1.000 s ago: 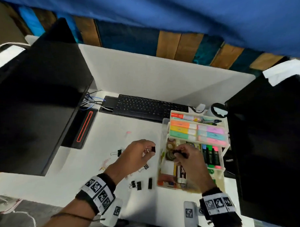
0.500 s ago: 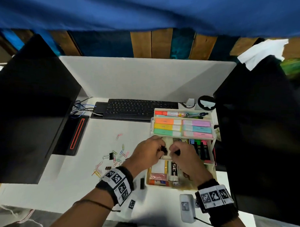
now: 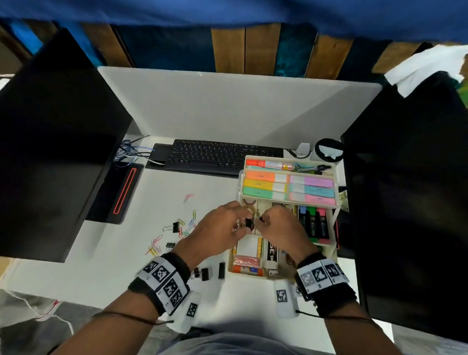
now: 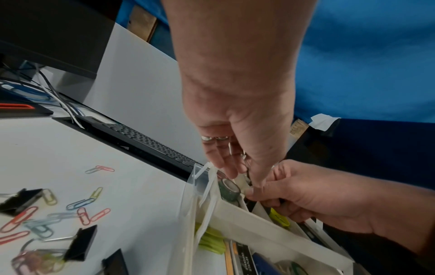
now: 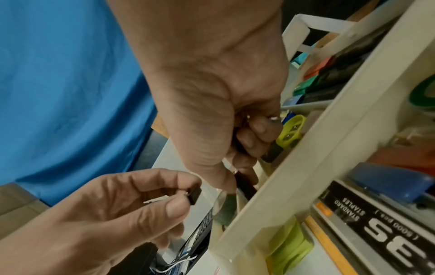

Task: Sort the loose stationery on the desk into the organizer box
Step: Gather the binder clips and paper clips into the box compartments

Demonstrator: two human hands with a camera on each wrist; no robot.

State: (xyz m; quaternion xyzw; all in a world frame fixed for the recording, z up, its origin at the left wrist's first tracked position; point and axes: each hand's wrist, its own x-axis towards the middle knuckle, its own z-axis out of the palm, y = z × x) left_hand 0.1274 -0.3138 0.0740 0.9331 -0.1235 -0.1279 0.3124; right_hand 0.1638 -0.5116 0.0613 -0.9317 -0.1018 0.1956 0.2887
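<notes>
The left hand pinches a small black clip over the box while the right hand fingers pinch another clip inside, and either could slip and fall onto the surface.

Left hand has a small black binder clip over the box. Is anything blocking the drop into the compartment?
Partly. The right hand sits at the same spot in the organizer box, holding a dark object right beside the binder clip that the left hand pinches. Nothing else visibly blocks it.
</notes>
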